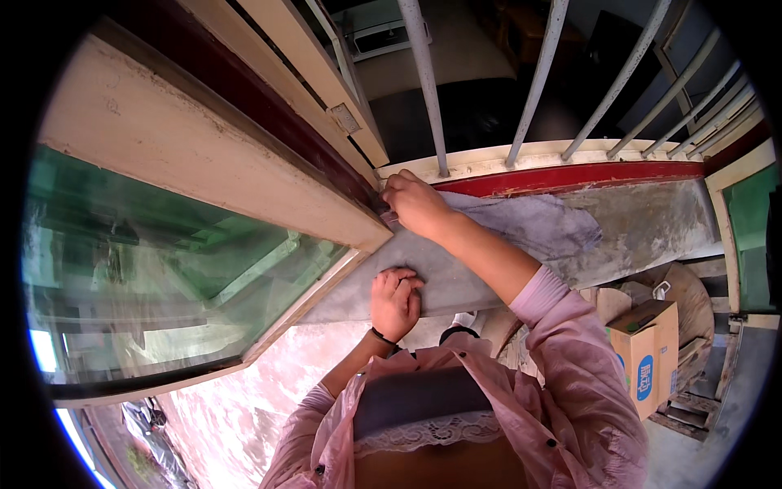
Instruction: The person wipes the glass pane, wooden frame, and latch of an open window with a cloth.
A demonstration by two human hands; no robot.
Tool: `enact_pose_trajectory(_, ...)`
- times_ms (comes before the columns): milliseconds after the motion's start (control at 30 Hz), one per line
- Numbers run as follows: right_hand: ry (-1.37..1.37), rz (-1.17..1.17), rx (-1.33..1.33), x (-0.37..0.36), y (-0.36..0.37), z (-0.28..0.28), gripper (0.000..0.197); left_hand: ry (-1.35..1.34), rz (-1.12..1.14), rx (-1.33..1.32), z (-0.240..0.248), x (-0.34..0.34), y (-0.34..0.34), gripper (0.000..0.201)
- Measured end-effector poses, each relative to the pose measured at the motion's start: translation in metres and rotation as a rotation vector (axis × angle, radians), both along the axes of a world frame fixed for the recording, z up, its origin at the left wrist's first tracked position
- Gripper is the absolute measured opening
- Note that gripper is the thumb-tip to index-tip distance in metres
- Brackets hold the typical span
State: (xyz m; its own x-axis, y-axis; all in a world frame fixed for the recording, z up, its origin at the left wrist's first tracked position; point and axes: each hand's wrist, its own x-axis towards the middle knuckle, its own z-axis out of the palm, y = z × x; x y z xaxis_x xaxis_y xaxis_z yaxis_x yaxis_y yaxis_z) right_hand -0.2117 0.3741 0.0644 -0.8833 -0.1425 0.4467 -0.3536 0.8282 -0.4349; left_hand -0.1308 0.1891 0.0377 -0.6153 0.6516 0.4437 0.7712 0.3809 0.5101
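My right hand (417, 205) reaches to the inner corner of the sill, where the open window sash meets the frame. Its fingers are bent and pinched together; whatever they hold is hidden in the shadow of the corner. My left hand (394, 303) rests on the grey sill (358, 287) with its fingers curled in, and nothing shows in it. A damp grey-purple cloth (529, 224) lies crumpled along the sill, behind and right of my right forearm. The cream sash (204, 151) with green-tinted glass (171, 277) swings out on the left.
Pale metal bars (538, 85) rise behind a red frame strip (570, 178). A second sash (748, 232) stands at the far right. Below the sill on the right, a cardboard box (661, 359) sits by worn wooden furniture (692, 326).
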Motion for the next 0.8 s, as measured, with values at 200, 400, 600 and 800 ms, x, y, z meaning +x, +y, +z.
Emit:
enact_pose_trajectory(200, 0.099, -0.158, 0.076, 0.006, -0.020, -0.008, 0.010, 0.001, -0.012, 0.019, -0.004, 0.000, 0.001, 0.021)
enact_pose_trajectory(400, -0.106, 0.059, 0.048, -0.003, 0.001, 0.010, 0.012, 0.003, -0.021, 0.020, -0.006, -0.002, -0.007, 0.021)
enact_pose_trajectory(600, 0.074, -0.067, 0.146, 0.008, -0.012, -0.004, 0.013, -0.037, -0.029, 0.028, -0.011, -0.001, -0.005, 0.021)
enact_pose_trajectory(800, 0.019, 0.034, 0.035, -0.003, 0.003, 0.000, 0.016, -0.016, -0.029, 0.029, -0.007, -0.003, -0.006, 0.021)
